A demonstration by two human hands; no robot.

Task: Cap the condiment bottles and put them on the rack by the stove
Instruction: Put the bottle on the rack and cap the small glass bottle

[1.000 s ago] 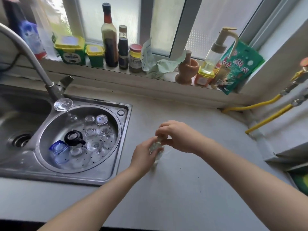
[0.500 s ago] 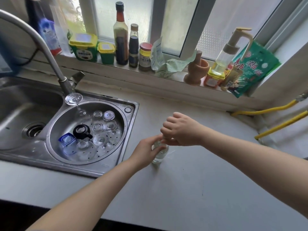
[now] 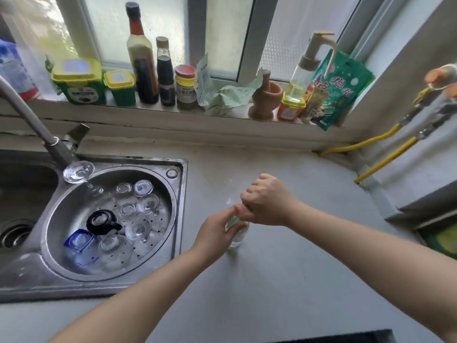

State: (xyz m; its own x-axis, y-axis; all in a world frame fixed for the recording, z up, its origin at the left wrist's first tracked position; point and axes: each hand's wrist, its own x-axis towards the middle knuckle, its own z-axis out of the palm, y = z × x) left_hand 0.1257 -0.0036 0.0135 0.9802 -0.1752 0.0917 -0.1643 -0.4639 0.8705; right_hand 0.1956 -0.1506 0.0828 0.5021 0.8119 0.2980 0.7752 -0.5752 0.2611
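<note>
One clear bottle (image 3: 238, 235) upright on bench (image 3: 284, 280). Left hand (image 3: 214, 233) grips its body, right hand (image 3: 267, 200) curled over its top; cap hidden

Small clear glass bottle (image 3: 238, 233) upright on counter (image 3: 284, 280)

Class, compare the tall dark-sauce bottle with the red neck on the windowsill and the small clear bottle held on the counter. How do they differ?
The tall dark-sauce bottle stands on the windowsill untouched; the small clear bottle stands on the grey counter, gripped by the left hand, the right hand closed over its top. The sill bottle is far taller and holds dark liquid; the held one looks clear. The sill bottle's black cap shows; the other's top is hidden. Both stand upright.
</note>
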